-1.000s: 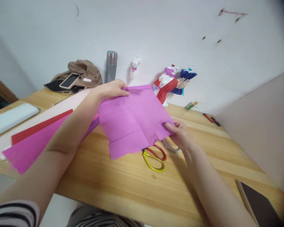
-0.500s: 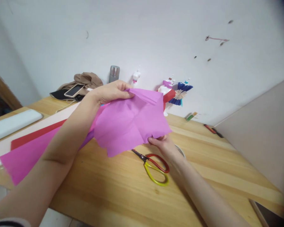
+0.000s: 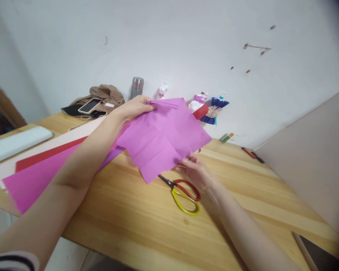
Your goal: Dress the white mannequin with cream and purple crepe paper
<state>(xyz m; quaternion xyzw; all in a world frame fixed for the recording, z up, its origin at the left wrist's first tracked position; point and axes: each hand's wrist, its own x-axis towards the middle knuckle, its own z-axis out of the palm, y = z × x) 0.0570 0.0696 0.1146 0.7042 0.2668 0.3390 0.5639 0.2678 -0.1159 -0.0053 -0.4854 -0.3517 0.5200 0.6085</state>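
A purple-pink sheet of paper (image 3: pixel 166 135) hangs in the air over the table, creased, with a folded strip along its top edge. My left hand (image 3: pixel 139 107) pinches it at the upper left, thumb on the near side. At the lower right edge, the fingers of my right hand (image 3: pixel 196 171) close on the paper, slightly blurred. Scissors (image 3: pixel 173 184) with one red and one yellow handle lie on the table below, their blade tips hidden by the sheet. Under my left forearm are a magenta sheet (image 3: pixel 42 173) and a red sheet (image 3: pixel 51 152).
Along the wall stand a grey flask (image 3: pixel 137 88), a white figurine (image 3: pixel 163 90) and decorated figures with a blue pleated fan (image 3: pixel 214 111). A phone (image 3: pixel 90 105) rests by brown cloth (image 3: pixel 109 98). A white case (image 3: pixel 19 143) lies left, a dark flat object (image 3: pixel 318 254) right.
My right hand has shifted from the paper's right corner to its lower edge, and the sheet has turned and flexed. The view has tilted up, and more of the scissors shows.
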